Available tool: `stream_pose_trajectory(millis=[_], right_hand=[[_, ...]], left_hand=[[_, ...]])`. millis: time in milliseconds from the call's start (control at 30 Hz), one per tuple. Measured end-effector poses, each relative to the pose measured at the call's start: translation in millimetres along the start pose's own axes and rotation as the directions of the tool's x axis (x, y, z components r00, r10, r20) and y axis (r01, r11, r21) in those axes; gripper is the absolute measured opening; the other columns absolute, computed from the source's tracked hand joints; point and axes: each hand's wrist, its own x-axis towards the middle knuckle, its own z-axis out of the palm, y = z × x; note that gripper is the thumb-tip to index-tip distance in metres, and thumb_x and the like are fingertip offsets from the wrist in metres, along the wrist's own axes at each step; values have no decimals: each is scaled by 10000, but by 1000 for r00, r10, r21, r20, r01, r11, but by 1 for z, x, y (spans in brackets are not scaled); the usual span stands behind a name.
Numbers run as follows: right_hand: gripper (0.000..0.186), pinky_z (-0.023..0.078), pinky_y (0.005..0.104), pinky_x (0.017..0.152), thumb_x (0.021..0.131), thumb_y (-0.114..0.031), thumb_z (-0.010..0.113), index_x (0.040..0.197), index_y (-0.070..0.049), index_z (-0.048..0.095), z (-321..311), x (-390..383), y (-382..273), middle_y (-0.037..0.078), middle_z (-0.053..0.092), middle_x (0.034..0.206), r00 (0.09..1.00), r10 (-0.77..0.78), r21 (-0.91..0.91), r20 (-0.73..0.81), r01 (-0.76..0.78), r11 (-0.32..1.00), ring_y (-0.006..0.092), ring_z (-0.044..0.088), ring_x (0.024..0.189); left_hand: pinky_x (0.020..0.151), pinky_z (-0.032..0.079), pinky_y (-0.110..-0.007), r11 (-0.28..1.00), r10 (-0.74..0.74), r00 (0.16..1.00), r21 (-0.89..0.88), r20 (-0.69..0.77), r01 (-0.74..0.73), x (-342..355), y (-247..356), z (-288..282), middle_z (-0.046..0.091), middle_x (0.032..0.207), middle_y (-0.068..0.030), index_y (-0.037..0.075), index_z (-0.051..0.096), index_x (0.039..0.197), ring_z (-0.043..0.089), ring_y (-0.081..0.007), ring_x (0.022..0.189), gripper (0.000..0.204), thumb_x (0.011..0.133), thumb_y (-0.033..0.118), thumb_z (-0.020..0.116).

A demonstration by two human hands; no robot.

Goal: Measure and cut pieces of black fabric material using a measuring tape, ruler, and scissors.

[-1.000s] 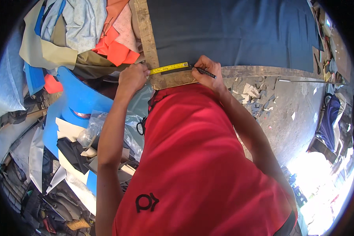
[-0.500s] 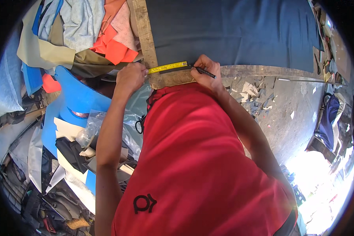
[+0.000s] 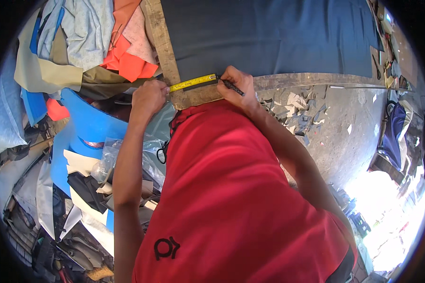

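Observation:
A yellow tape measure blade (image 3: 192, 83) lies stretched across the near left corner of the dark sheet material (image 3: 269, 37), over the wooden table edge. My left hand (image 3: 149, 98) pinches the blade's left part; whether a case sits in the palm is hidden. At the blade's right end, my right hand (image 3: 237, 88) is closed around a dark, patterned pen (image 3: 232, 87), which sticks out between thumb and fingers. The right fingertips rest close to the blade's end on the dark sheet.
The wooden table border (image 3: 163, 40) runs along the sheet's left and near sides. Fabric and foam pieces, including a blue sheet (image 3: 87, 118) and orange cloth (image 3: 130, 61), heap up at the left. Scraps (image 3: 295, 111) litter the floor right of me.
The whole scene has shifted slightly left in view. Both hands keep their grips on the tape measure and the pen, and the blade stays across the same corner.

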Motion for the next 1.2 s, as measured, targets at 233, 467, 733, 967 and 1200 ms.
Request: stream_pose_trajectory(millis=[233, 467, 733, 967, 1200], right_hand=[[102, 369, 276, 511, 785, -28, 705, 798, -50, 606, -2, 11, -8, 2, 545, 602, 975, -220, -151, 13, 219, 964, 127, 411, 503], [93, 447, 311, 585, 791, -31, 720, 849, -55, 652, -17, 27, -35, 43, 631, 703, 987, 154, -116, 37, -149, 982, 196, 535, 593], [257, 514, 354, 788, 790, -30, 750, 1045, -61, 725, -16, 96, -11, 111, 723, 1047, 983, -182, -296, -37, 164, 941, 285, 658, 888], [380, 487, 373, 905, 811, -15, 727, 1186, -74, 713, -11, 104, 16, 127, 685, 1212, 990, -138, -380, -23, 119, 917, 300, 630, 999], [358, 471, 384, 936, 843, -21, 700, 1199, -58, 702, -5, 112, 14, 124, 697, 1164, 995, -98, -424, -32, 75, 902, 288, 624, 971]], left_hand=[[759, 551, -502, 999, -48, 999, 21, 26, 47, 1, 6, -8, 764, 969, -168, 110, 798, 1019, 698, -415, 854, 247, 991, 265, 608], [751, 547, -465, 995, -38, 999, -92, 22, 40, 40, -15, -50, 773, 985, -158, 113, 804, 1061, 697, -394, 827, 244, 975, 261, 630], [781, 542, -425, 994, -80, 981, -84, -174, 66, 204, -51, -165, 782, 992, -98, 83, 795, 1072, 708, -329, 862, 275, 1003, 276, 612], [766, 543, -435, 994, 60, 966, 107, -253, -33, 272, -65, -190, 776, 1001, -96, 108, 801, 1072, 700, -354, 868, 280, 1008, 308, 615], [753, 553, -456, 996, -18, 971, 81, -237, 38, 266, -53, -187, 781, 1009, -101, 131, 801, 1097, 707, -369, 877, 282, 1012, 325, 615]])
